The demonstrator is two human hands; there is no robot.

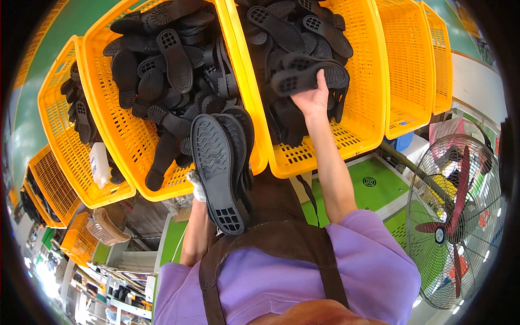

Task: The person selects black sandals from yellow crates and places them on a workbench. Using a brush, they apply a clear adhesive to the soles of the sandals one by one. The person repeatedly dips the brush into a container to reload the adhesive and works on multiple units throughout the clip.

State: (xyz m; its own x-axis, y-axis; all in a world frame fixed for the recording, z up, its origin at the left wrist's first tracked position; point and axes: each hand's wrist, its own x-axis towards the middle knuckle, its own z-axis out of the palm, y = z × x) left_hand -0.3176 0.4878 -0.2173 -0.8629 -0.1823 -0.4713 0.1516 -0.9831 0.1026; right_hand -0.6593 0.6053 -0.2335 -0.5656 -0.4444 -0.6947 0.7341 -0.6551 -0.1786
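My left hand (197, 187), partly covered in white cloth, is closed around a stack of black shoe soles (212, 157) held upright against my front. The outermost sole turns its wavy tread toward me, and its fingers' grip is mostly hidden behind the stack. Over the right yellow basket (338, 154), my right hand (312, 101) grips a black shoe sole (297, 81), thumb on top and fingers underneath. That sole is slightly blurred. More loose soles (276, 30) lie beneath it. To the left, another yellow basket (138, 187) holds a jumbled heap of black soles (176, 59).
Further yellow baskets (407, 65) line the right. On the left, a smaller-looking basket (59, 116) holds soles and a white plastic bottle (99, 165). A caged standing fan (440, 234) is close on my right. Green panels (374, 187) lie beneath the baskets.
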